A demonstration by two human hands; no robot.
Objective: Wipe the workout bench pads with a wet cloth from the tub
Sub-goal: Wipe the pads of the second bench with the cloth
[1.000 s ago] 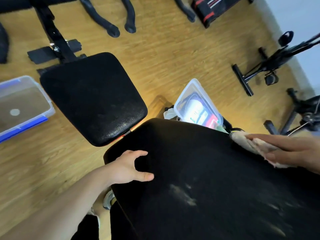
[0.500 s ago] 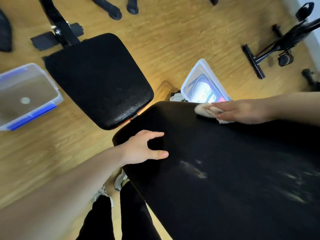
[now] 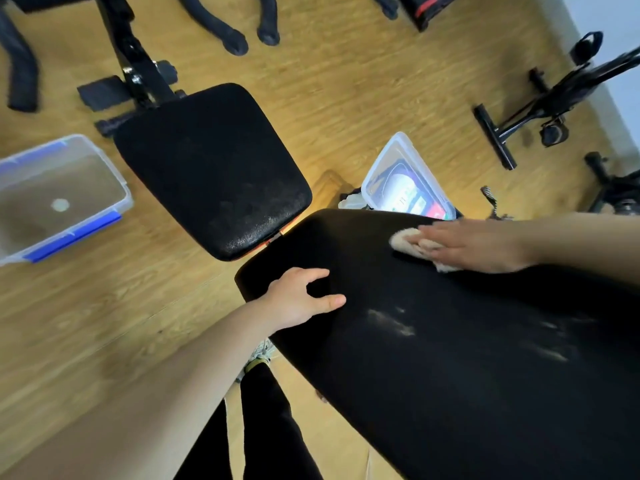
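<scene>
Right hand (image 3: 474, 245), fingers flat, presses the beige cloth (image 3: 405, 241) at the back pad (image 3: 450, 393)'s far edge. Dust streaks (image 3: 391, 323) lie nearer, beside the left hand (image 3: 298, 299), which braces the pad with fingers spread.

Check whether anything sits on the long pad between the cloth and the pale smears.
Nothing visible. Bare pad lies between the cloth under the right hand and the smears; the left hand rests aside, near the corner.

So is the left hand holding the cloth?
No, the cloth lies under the right hand on the large pad; the left hand rests bare on its edge.
</scene>
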